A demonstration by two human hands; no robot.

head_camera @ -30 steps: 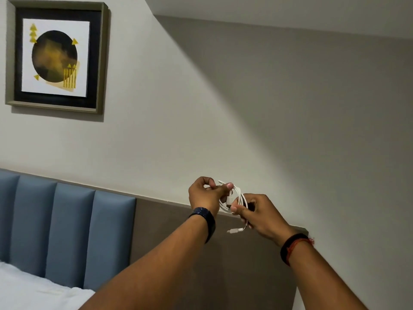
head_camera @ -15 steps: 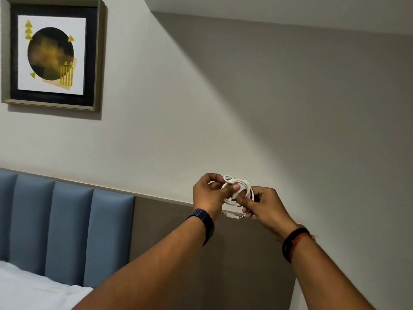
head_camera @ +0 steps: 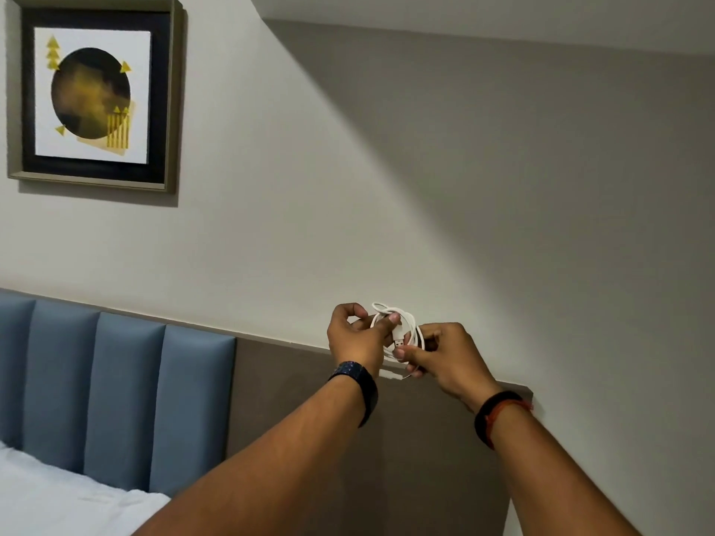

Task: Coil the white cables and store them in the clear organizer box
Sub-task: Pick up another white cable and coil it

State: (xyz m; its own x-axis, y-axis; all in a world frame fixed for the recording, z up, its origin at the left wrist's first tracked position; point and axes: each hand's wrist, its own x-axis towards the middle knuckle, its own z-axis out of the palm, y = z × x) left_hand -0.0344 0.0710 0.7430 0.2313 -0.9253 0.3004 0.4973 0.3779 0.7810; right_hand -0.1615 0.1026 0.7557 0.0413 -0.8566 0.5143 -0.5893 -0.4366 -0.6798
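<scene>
A white cable is wound into a small coil held up in front of the wall, between both hands. My left hand pinches the coil's left side with thumb and fingers. My right hand grips its right and lower side. A USB plug points down inside the coil, and a second short end hangs below my hands. The clear organizer box is not in view.
A padded blue headboard and a brown panel run along the wall behind my arms. White bedding lies at the lower left. A framed picture hangs at the upper left.
Both hands stayed raised and kept working the cable. The loops have tightened into a rounder coil, and the dangling end has been drawn up closer under my hands.
</scene>
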